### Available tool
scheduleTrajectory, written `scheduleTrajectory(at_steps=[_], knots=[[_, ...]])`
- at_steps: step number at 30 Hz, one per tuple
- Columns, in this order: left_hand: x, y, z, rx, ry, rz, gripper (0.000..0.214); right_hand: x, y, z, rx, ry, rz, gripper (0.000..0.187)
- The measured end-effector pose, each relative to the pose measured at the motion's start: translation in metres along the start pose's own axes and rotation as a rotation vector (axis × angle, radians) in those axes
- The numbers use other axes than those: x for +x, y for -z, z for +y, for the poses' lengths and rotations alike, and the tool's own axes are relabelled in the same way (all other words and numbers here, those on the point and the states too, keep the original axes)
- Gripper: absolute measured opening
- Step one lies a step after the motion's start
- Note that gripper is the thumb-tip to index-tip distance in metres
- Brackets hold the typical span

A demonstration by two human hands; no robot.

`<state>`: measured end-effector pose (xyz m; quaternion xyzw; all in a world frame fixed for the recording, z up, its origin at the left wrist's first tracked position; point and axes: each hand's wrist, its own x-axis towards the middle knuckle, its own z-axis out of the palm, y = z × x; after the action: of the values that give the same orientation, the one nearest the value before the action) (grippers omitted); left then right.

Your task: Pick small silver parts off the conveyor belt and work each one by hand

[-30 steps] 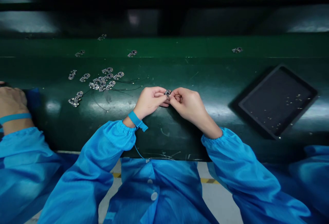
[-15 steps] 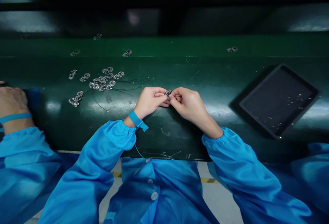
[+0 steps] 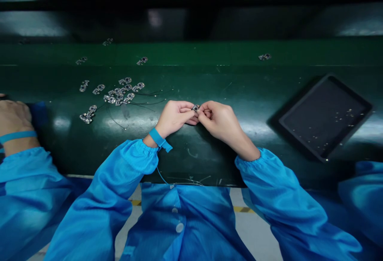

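Both my hands meet at the middle of the green bench (image 3: 191,157). My left hand (image 3: 174,116) and my right hand (image 3: 219,120) pinch one small circuit board (image 3: 195,107) between their fingertips, just above the bench top. All fingers are curled in. A blue wrist strap (image 3: 159,140) with a thin cord sits on my left wrist. Up and to the left of my left hand lies a heap of several small circuit boards (image 3: 119,92) with thin dark wires trailing from them.
A black tray (image 3: 324,116) with small specks in it lies tilted at the right. Single boards (image 3: 264,56) ride on the far green belt. A co-worker's hand (image 3: 13,119) with a blue strap rests at the left edge; another blue sleeve (image 3: 363,197) shows at the right.
The boards on the far belt have drifted to the left. My hands hold the same small board in the same spot.
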<state>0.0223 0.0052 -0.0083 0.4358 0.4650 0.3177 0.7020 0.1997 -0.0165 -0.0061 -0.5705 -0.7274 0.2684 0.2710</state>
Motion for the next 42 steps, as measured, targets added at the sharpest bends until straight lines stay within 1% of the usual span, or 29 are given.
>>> scheduleTrajectory(at_steps=[4,8,12,24,29,31,34,36,42], knots=[[-0.002,0.0,0.004,0.013,0.006,0.009,0.012,0.001,0.001,0.0,0.016,-0.009,-0.005,0.007],[-0.005,-0.001,0.008,0.001,0.016,0.031,0.014,0.001,0.005,0.004,0.072,-0.014,-0.002,0.011],[-0.005,-0.002,0.01,-0.012,0.029,0.034,0.015,0.001,0.007,0.005,0.059,-0.024,0.012,0.011],[-0.005,-0.002,0.009,-0.017,0.037,0.018,0.014,0.001,0.007,0.004,0.029,-0.033,0.0,0.01],[-0.004,0.003,0.008,-0.014,0.011,-0.014,0.016,0.002,0.009,0.003,0.061,-0.055,-0.006,0.009],[-0.004,0.005,0.009,-0.009,0.01,-0.043,0.017,0.002,0.011,0.002,0.101,-0.081,-0.004,0.012],[-0.004,0.008,0.01,0.021,0.024,-0.107,0.017,0.002,0.016,0.0,0.195,-0.127,-0.071,0.02],[-0.004,0.008,0.009,0.033,0.026,-0.127,0.016,0.002,0.018,-0.001,0.237,-0.148,-0.117,0.022],[-0.001,0.01,0.001,0.017,0.013,-0.146,0.022,0.003,0.017,0.002,0.169,-0.182,-0.132,0.026]])
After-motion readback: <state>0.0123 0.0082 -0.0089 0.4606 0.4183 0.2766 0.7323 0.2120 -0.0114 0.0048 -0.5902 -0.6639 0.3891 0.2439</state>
